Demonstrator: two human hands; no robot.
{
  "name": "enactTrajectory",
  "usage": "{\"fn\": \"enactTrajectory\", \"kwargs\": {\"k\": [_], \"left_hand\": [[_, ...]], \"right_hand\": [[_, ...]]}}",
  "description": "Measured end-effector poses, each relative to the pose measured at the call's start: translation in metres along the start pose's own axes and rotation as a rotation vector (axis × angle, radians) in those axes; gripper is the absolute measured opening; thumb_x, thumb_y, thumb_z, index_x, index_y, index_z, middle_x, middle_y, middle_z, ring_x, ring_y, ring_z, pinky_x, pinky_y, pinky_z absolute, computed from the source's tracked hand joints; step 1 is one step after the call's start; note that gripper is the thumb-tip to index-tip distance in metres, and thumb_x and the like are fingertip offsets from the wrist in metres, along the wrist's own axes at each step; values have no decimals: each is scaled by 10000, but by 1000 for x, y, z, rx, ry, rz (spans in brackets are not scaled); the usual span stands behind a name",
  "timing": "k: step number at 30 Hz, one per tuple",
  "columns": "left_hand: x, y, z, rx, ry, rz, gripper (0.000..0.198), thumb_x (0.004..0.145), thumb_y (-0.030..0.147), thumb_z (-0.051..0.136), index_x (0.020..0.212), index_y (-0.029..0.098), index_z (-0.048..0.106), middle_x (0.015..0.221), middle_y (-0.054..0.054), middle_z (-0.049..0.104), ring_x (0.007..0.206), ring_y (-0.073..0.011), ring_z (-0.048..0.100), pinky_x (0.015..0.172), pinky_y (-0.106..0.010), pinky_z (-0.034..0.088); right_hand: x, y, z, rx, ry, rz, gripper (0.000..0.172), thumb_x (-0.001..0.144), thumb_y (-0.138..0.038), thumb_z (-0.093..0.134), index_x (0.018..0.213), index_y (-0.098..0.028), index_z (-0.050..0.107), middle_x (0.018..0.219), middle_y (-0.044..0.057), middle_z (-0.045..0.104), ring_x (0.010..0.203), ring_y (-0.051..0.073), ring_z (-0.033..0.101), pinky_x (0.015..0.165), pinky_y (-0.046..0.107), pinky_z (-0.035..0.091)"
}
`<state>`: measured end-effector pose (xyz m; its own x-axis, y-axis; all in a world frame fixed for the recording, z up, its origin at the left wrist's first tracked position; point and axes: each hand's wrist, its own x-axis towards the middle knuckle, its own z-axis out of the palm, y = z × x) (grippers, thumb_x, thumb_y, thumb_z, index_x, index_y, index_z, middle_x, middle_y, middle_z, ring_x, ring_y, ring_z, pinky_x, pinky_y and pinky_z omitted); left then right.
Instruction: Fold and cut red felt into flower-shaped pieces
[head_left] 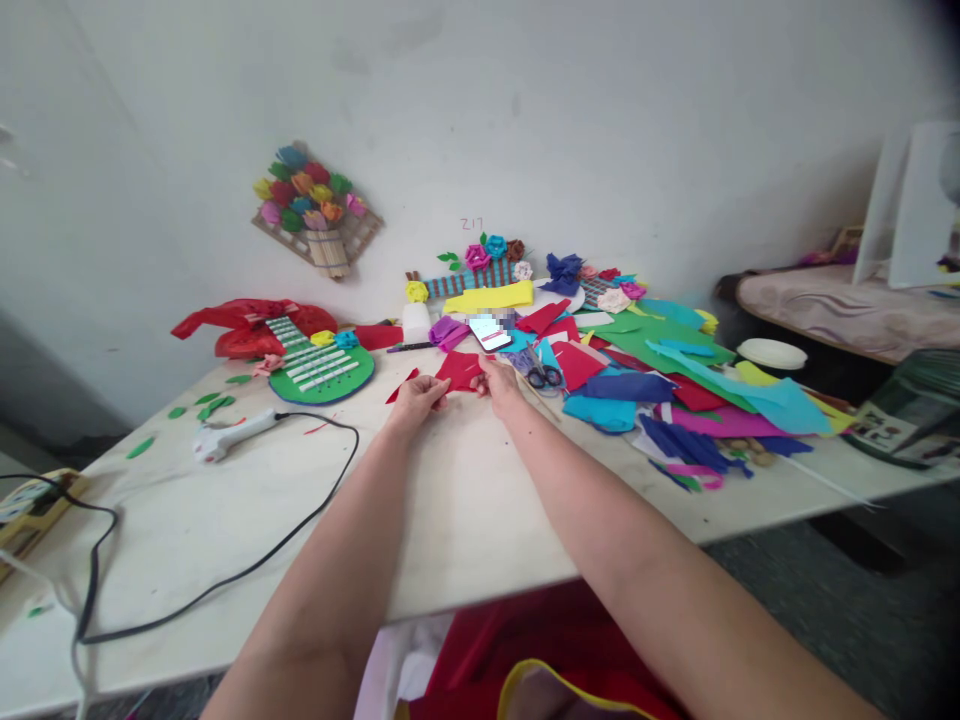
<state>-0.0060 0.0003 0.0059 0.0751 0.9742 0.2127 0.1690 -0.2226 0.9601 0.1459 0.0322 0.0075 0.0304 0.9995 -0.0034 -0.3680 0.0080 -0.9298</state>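
Observation:
A small piece of red crepe paper (459, 371) is stretched between my hands, just above the white table. My left hand (420, 402) pinches its left edge, fingers closed. At the paper's right edge my right hand (499, 386) is closed on it, thumb uppermost. Another red scrap (403, 386) lies just left of my left hand. Beyond the paper rests a lit phone (490, 334). Dark-handled scissors (544, 376) lie to the right of my right hand, among paper scraps.
A white glue gun (236, 434) with a black cord (300, 527) lies at left, near green paper leaves (215, 408). Behind it is a green guitar-shaped craft (322, 372). Coloured paper sheets (660, 340) cover the right side, near a glass jar (911, 410).

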Motion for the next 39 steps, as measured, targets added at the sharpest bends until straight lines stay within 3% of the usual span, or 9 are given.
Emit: {"fn": "enactTrajectory", "kwargs": {"k": [3, 6, 9, 12, 17, 28, 39], "left_hand": [[0, 0, 0, 11, 12, -4, 403, 594, 518, 683, 540, 158, 511, 454, 2, 537, 429, -80, 432, 479, -227, 355], [0, 0, -1, 14, 26, 11, 404, 604, 515, 676, 534, 154, 511, 452, 5, 533, 429, -75, 427, 475, -220, 350], [0, 0, -2, 12, 24, 20, 393, 621, 505, 668, 545, 147, 524, 455, 11, 531, 429, -69, 424, 472, -212, 346], [0, -1, -1, 2, 15, 20, 385, 630, 492, 667, 553, 142, 529, 460, 14, 532, 428, -64, 423, 471, -206, 346], [1, -2, -2, -29, -3, 6, 369, 616, 483, 686, 620, 135, 561, 517, 4, 568, 467, -77, 472, 502, -211, 384], [5, -7, -3, -72, 55, 11, 349, 589, 439, 721, 663, 122, 595, 559, -15, 607, 497, -83, 506, 544, -222, 420], [7, -8, 0, -81, 103, 105, 312, 598, 405, 714, 667, 117, 619, 539, -10, 588, 483, -78, 491, 525, -219, 408]], "right_hand": [[0, 0, 0, 18, -18, 5, 345, 815, -405, 495, 587, -146, 504, 378, -8, 513, 276, 56, 357, 299, 179, 299], [-1, 1, -1, 8, -70, -2, 339, 740, -438, 587, 587, -142, 522, 392, -11, 525, 286, 47, 360, 302, 171, 287], [-3, 3, -1, -77, -165, 7, 308, 618, -376, 706, 540, -135, 532, 408, -13, 537, 297, 40, 365, 302, 170, 271], [-5, 4, 1, -161, -231, -21, 304, 599, -322, 716, 465, -125, 527, 391, -7, 524, 302, 38, 366, 315, 176, 281], [-7, 2, 2, -164, -209, -81, 312, 617, -298, 696, 422, -126, 524, 374, -5, 513, 300, 38, 362, 322, 184, 277], [-3, 5, 3, -83, -196, -26, 259, 632, -285, 686, 477, -115, 569, 408, 7, 554, 303, 40, 379, 325, 177, 293], [1, 8, 2, -44, -236, 14, 260, 625, -309, 701, 512, -105, 585, 467, 27, 598, 317, 41, 404, 337, 175, 334]]}}
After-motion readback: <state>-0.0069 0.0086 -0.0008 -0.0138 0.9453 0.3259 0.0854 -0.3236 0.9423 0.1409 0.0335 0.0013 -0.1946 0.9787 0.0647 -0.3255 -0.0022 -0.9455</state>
